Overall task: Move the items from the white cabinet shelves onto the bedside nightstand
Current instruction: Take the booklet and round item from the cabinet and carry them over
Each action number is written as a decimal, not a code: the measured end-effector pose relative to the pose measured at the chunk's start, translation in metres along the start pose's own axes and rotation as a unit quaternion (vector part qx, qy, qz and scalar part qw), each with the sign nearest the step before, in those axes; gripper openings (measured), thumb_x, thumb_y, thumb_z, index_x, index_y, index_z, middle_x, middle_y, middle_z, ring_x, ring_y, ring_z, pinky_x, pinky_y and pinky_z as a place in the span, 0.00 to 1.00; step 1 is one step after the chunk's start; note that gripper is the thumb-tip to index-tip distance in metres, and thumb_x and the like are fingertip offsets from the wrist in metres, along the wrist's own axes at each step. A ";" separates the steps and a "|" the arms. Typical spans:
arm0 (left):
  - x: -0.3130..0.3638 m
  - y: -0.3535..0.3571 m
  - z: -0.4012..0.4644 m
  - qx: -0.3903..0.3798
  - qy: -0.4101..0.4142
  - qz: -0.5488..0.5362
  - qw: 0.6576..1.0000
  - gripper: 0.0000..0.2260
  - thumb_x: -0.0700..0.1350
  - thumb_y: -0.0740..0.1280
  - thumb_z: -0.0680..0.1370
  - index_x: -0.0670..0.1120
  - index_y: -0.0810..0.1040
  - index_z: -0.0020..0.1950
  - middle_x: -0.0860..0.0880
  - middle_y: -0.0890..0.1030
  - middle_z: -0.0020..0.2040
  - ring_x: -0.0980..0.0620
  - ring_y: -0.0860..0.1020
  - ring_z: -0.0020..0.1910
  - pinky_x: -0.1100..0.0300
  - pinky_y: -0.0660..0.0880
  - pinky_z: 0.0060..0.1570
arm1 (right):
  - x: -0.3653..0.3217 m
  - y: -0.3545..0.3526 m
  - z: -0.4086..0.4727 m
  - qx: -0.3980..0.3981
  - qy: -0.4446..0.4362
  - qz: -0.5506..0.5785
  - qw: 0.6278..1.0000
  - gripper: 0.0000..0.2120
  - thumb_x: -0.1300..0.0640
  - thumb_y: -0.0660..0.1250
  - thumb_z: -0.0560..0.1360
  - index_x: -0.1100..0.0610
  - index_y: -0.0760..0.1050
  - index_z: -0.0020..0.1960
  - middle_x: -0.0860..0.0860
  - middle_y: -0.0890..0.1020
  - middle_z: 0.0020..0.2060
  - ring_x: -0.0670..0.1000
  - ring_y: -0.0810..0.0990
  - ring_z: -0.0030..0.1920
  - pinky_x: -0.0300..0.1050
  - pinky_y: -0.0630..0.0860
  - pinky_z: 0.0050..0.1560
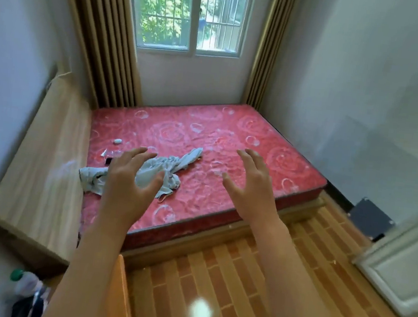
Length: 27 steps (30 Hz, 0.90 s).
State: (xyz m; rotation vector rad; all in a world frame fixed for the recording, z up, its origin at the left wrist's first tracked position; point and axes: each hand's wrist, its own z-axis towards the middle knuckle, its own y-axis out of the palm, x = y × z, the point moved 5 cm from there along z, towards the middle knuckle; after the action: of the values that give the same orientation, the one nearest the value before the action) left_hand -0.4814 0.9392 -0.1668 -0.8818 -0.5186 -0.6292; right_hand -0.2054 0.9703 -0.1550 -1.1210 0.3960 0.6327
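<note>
Hands up front, both empty. Left hand [129, 178] raised over near-left part of the mattress [230, 145], fingers spread and a bit curled, holding nothing. Right hand [251, 181] same deal, fingers loose and apart, palm turned inward, nothing in the grip. Both forearms bare, reaching in from bottom of view.

Red rose-pattern mattress w/ no sheet, sitting on a low wood bed frame [220, 234]. Crumpled light grey cloth [173, 167] lying on it, partly behind the left hand. Few small bits near the left edge: small white oval thing [117, 141], clear wrapper-ish thing [112, 152], small dark item [109, 160], too small to tell what exactly.

Wood headboard ledge [43, 165] along the left wall. Bottom left corner: bottle w/ green cap [24, 282] next to some dark stuff, blurry, beside an orange-wood nightstand edge [122, 292]. White cabinet door [404, 264] at right edge, shelves not in view. Dark panel [370, 219] leaning at the wall base near it. Window [190, 13] w/ bars and tan curtains [100, 28] at far end. Striped wood-look floor [239, 292] w/ a bright light spot.
</note>
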 end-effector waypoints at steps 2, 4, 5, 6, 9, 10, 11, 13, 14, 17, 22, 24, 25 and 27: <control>0.028 0.023 0.006 -0.001 0.014 -0.011 1.000 0.17 0.47 0.76 0.77 0.48 0.82 0.66 0.49 0.78 0.69 0.48 0.73 0.71 0.56 0.66 0.71 | 0.024 -0.035 -0.002 0.020 0.015 -0.004 1.000 0.32 0.43 0.69 0.80 0.50 0.66 0.80 0.49 0.66 0.79 0.52 0.63 0.79 0.64 0.65 0.77; 0.059 0.048 0.010 -0.012 0.029 -0.024 0.999 0.17 0.46 0.76 0.77 0.48 0.82 0.66 0.49 0.79 0.68 0.46 0.73 0.71 0.57 0.65 0.71 | 0.048 -0.069 -0.004 0.040 0.031 -0.015 0.999 0.32 0.42 0.68 0.79 0.50 0.66 0.80 0.49 0.66 0.79 0.52 0.63 0.79 0.66 0.64 0.77; 0.075 0.062 0.011 -0.021 0.036 -0.032 0.999 0.18 0.46 0.76 0.77 0.48 0.82 0.66 0.48 0.79 0.68 0.47 0.72 0.71 0.59 0.64 0.71 | 0.061 -0.085 -0.006 0.050 0.038 -0.022 0.998 0.33 0.40 0.66 0.78 0.50 0.66 0.80 0.49 0.66 0.79 0.52 0.63 0.79 0.66 0.64 0.77; 0.091 0.076 0.011 -0.030 0.043 -0.036 0.998 0.18 0.46 0.76 0.77 0.47 0.82 0.66 0.48 0.79 0.68 0.47 0.72 0.70 0.63 0.63 0.70 | 0.074 -0.100 -0.008 0.059 0.046 -0.028 0.997 0.33 0.39 0.65 0.78 0.50 0.66 0.80 0.49 0.66 0.79 0.52 0.63 0.79 0.67 0.64 0.77; 0.136 0.115 0.010 -0.053 0.062 -0.053 0.995 0.18 0.45 0.77 0.77 0.47 0.83 0.66 0.48 0.79 0.68 0.47 0.72 0.70 0.77 0.57 0.66 | 0.112 -0.142 -0.015 0.077 0.071 -0.044 0.993 0.32 0.40 0.66 0.79 0.49 0.65 0.80 0.49 0.65 0.80 0.52 0.62 0.79 0.67 0.64 0.77; 0.152 0.128 0.009 -0.057 0.071 -0.061 0.994 0.18 0.45 0.77 0.77 0.47 0.83 0.66 0.48 0.79 0.68 0.46 0.72 0.70 0.79 0.57 0.65 | 0.126 -0.157 -0.017 0.082 0.078 -0.047 0.992 0.32 0.41 0.66 0.79 0.49 0.64 0.80 0.49 0.65 0.80 0.52 0.61 0.80 0.67 0.64 0.77; 0.168 0.141 0.010 -0.061 0.081 -0.069 0.992 0.18 0.45 0.77 0.76 0.47 0.83 0.66 0.47 0.79 0.68 0.46 0.73 0.70 0.79 0.58 0.65 | 0.140 -0.170 -0.020 0.088 0.083 -0.053 0.991 0.32 0.41 0.66 0.79 0.49 0.64 0.80 0.49 0.65 0.80 0.52 0.61 0.80 0.67 0.64 0.77; 0.197 0.168 0.011 -0.068 0.099 -0.082 0.989 0.18 0.44 0.77 0.76 0.47 0.83 0.66 0.47 0.79 0.69 0.45 0.73 0.70 0.68 0.64 0.71 | 0.166 -0.199 -0.024 0.103 0.097 -0.066 0.988 0.33 0.39 0.64 0.78 0.48 0.64 0.80 0.49 0.65 0.79 0.53 0.62 0.80 0.67 0.64 0.77; 0.211 0.182 0.011 -0.071 0.105 -0.088 0.988 0.18 0.45 0.77 0.77 0.48 0.82 0.66 0.48 0.79 0.69 0.45 0.72 0.71 0.58 0.67 0.72 | 0.178 -0.212 -0.026 0.110 0.106 -0.072 0.986 0.34 0.37 0.63 0.78 0.47 0.64 0.80 0.49 0.65 0.79 0.53 0.62 0.80 0.67 0.64 0.77; 0.252 0.224 0.009 -0.087 0.123 -0.107 0.983 0.18 0.46 0.77 0.77 0.50 0.82 0.67 0.49 0.78 0.69 0.46 0.71 0.71 0.42 0.73 0.69 | 0.212 -0.253 -0.036 0.128 0.117 -0.089 0.981 0.34 0.37 0.62 0.76 0.49 0.66 0.79 0.50 0.66 0.79 0.53 0.64 0.78 0.64 0.64 0.78; 0.326 0.285 0.003 -0.109 0.166 -0.128 0.972 0.18 0.46 0.76 0.77 0.49 0.82 0.67 0.48 0.78 0.69 0.46 0.71 0.71 0.53 0.67 0.70 | 0.269 -0.319 -0.058 0.169 0.137 -0.106 0.970 0.30 0.42 0.67 0.79 0.49 0.68 0.78 0.50 0.67 0.78 0.54 0.64 0.78 0.62 0.64 0.77; 0.353 0.306 0.000 -0.123 0.179 -0.133 0.967 0.18 0.47 0.76 0.77 0.48 0.82 0.67 0.48 0.78 0.69 0.47 0.71 0.71 0.55 0.66 0.69 | 0.288 -0.344 -0.069 0.179 0.149 -0.123 0.965 0.30 0.44 0.68 0.80 0.50 0.67 0.79 0.51 0.66 0.79 0.54 0.63 0.79 0.60 0.63 0.78; 0.366 0.317 -0.003 -0.131 0.187 -0.136 0.964 0.18 0.46 0.76 0.77 0.47 0.82 0.67 0.48 0.78 0.69 0.47 0.71 0.71 0.55 0.65 0.69 | 0.296 -0.356 -0.076 0.186 0.154 -0.130 0.962 0.30 0.44 0.68 0.80 0.50 0.67 0.79 0.51 0.66 0.79 0.54 0.63 0.79 0.59 0.62 0.78; 0.392 0.338 -0.009 -0.149 0.208 -0.148 0.955 0.18 0.46 0.77 0.77 0.47 0.82 0.67 0.48 0.79 0.69 0.46 0.72 0.71 0.55 0.66 0.69 | 0.312 -0.380 -0.092 0.202 0.165 -0.141 0.955 0.30 0.42 0.67 0.80 0.50 0.68 0.78 0.51 0.66 0.79 0.54 0.63 0.79 0.58 0.61 0.78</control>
State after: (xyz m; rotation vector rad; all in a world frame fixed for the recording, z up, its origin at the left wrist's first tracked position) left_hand 0.0305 0.9822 -0.1001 -0.9264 -0.1731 -1.1597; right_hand 0.2803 0.8596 -0.1076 -0.8633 0.6072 0.0980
